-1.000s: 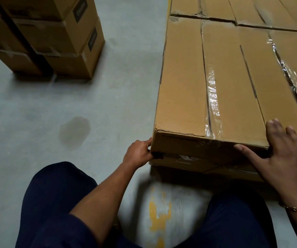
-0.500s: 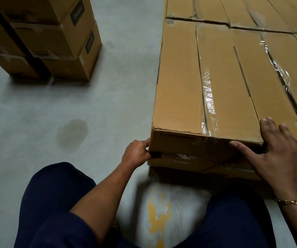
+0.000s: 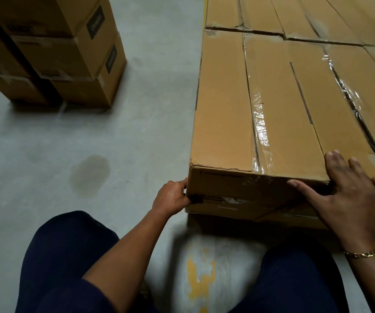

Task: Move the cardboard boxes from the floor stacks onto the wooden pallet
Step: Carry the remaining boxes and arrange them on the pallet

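A long flat cardboard box (image 3: 224, 105) lies on top of other flat boxes at the right, its near end facing me. My left hand (image 3: 170, 197) grips the near left corner of that box, fingers curled round the lower edge. My right hand (image 3: 353, 195) lies spread on the near right end, fingers on top and thumb along the front face. More flat boxes (image 3: 317, 16) lie side by side beyond and to the right. The pallet under them is hidden.
A stack of smaller cardboard boxes (image 3: 64, 55) stands on the grey concrete floor (image 3: 46, 177) at the upper left. A dark stain (image 3: 90, 175) marks the floor. My knees in dark trousers (image 3: 66, 263) fill the bottom, with yellow floor paint (image 3: 200, 279) between them.
Both hands keep their hold on the box end. The view has drifted slightly, with the box and the floor stack shifting a little left in the picture.
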`<state>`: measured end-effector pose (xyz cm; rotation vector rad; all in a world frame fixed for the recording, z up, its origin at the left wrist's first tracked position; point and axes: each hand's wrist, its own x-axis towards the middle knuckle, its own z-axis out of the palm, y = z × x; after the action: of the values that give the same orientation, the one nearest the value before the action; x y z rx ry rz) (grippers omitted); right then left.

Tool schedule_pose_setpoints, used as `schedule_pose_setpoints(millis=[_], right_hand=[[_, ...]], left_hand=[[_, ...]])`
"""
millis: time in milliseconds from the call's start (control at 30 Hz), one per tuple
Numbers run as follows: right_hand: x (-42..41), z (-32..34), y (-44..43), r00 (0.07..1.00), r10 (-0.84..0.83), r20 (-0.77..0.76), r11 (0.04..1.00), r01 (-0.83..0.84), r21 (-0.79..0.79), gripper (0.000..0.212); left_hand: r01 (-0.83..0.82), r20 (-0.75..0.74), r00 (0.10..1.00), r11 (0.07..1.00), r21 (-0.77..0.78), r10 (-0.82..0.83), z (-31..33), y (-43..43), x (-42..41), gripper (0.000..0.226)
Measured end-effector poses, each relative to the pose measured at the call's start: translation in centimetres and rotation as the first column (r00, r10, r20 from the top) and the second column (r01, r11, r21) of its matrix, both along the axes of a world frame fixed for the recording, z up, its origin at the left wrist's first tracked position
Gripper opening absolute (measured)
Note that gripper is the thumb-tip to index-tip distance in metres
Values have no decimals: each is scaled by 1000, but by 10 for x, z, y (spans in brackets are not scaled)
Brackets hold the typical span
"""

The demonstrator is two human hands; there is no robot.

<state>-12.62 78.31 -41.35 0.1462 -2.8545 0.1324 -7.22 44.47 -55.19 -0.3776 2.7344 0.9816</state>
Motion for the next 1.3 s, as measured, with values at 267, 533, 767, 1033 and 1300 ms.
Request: schedule_pose_setpoints(millis=[267, 533, 767, 1033, 1300], right_hand=[[1, 14, 0, 994, 12, 112, 997, -3, -75, 105], [-37, 33, -17, 966, 18, 257, 992, 14, -121, 101], [-42, 24, -25, 947, -41, 318, 999, 50, -19, 99], [-41, 30, -30, 919, -82, 385, 997, 75, 34, 87], [-48, 51, -34, 804, -112, 585, 994, 81, 78, 95]], left_hand=[[195, 376, 905, 980, 47, -198, 52, -39, -30, 82], [-208, -13, 937, 587, 782, 350, 161, -19, -55, 57], [-96, -82, 982, 820, 565, 171, 142, 1, -68, 78], [-97, -34, 992, 903, 419, 122, 153, 1, -63, 79], [-58, 133, 991, 945, 321, 16, 190, -3, -69, 78]])
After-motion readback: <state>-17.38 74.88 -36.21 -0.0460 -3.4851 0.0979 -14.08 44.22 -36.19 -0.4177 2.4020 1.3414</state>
